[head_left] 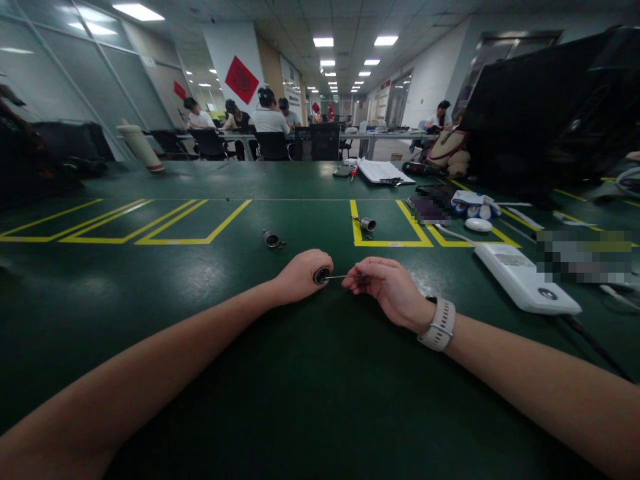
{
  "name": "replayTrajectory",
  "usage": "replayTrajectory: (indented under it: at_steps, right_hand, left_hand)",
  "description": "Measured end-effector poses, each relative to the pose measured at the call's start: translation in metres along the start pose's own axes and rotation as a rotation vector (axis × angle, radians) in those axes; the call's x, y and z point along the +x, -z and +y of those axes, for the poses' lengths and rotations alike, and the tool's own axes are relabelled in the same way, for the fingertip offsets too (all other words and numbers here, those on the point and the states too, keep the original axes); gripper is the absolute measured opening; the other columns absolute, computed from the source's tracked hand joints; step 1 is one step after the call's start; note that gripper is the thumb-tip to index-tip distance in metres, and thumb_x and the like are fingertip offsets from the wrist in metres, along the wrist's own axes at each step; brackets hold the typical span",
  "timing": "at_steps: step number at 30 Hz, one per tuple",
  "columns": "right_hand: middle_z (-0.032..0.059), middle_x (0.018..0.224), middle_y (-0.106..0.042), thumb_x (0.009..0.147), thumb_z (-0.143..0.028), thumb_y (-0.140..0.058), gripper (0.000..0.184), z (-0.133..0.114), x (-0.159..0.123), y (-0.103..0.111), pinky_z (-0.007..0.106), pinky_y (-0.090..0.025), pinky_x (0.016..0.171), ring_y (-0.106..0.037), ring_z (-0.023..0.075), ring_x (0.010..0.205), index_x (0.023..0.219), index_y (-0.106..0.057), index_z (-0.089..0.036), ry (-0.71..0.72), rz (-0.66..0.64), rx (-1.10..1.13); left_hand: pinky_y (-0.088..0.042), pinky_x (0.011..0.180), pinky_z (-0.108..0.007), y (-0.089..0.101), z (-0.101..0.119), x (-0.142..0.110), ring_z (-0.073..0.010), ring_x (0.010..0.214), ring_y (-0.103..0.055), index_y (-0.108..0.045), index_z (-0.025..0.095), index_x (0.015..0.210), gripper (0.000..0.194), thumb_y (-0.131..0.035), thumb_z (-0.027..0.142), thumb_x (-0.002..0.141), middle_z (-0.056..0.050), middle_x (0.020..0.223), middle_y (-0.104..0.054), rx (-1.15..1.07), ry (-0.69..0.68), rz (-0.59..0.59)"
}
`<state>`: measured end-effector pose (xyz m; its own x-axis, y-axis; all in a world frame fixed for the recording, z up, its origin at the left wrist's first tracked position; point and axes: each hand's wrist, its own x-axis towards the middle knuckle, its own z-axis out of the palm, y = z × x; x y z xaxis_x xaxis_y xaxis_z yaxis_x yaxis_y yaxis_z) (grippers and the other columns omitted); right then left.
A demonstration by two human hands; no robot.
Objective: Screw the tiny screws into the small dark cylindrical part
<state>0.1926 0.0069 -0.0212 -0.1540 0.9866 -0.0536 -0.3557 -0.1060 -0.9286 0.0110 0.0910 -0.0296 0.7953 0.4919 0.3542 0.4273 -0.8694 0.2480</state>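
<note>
My left hand (pixel 303 275) is curled in a fist around a small dark round metal part (pixel 321 275), whose open end faces right. My right hand (pixel 385 285) pinches a thin metal rod (pixel 341 277) whose tip reaches into that part. Both hands rest on the green table mat (pixel 300 373). A white watch (pixel 439 325) is on my right wrist. Two similar small metal parts lie farther back: one (pixel 272 239) on the bare mat, another (pixel 367 224) inside a yellow-taped box.
A white flat device (pixel 525 278) with a cable lies to the right. Behind it are a white mouse (pixel 479 225), gloves (pixel 473 202), a clipboard (pixel 383 172) and a large black monitor (pixel 540 113). Several people sit at desks far back.
</note>
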Motion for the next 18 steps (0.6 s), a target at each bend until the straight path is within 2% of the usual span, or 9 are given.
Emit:
replayTrajectory:
  at_steps: [7,12,18]
  right_hand:
    - [0.0032,0.06,-0.065,0.072,-0.023,-0.058,0.013,0.0032,-0.0017,0.0001,0.03,-0.039,0.059,-0.056,0.0145,0.059,0.063,-0.064,-0.016,0.072,0.032,-0.003]
    - [0.0016,0.065,-0.065,0.076,-0.025,-0.057,0.013,0.0045,-0.0045,-0.0008,0.03,-0.041,0.062,-0.058,0.0148,0.065,0.066,-0.063,-0.018,0.18,0.038,-0.071]
    - [0.0028,0.081,-0.066,0.081,-0.028,-0.056,0.013,0.0062,-0.0084,-0.0052,0.031,-0.044,0.069,-0.059,0.0158,0.077,0.077,-0.064,-0.019,0.213,-0.084,-0.308]
  left_hand:
    - [-0.041,0.063,-0.027,0.0012,0.0021,0.0003,-0.0144,0.065,-0.052,-0.054,0.016,0.068,0.005,-0.054,0.012,0.07,0.0,0.067,-0.056,0.008,0.031,0.008]
    - [-0.041,0.063,-0.026,0.0009,0.0018,-0.0001,-0.0143,0.066,-0.052,-0.054,0.017,0.068,0.005,-0.054,0.012,0.07,0.0,0.068,-0.056,0.017,0.048,0.01]
    - [-0.04,0.059,-0.025,0.0017,0.0037,-0.0004,-0.014,0.063,-0.052,-0.053,0.016,0.068,0.006,-0.056,0.016,0.072,0.0,0.066,-0.054,0.019,0.051,0.039]
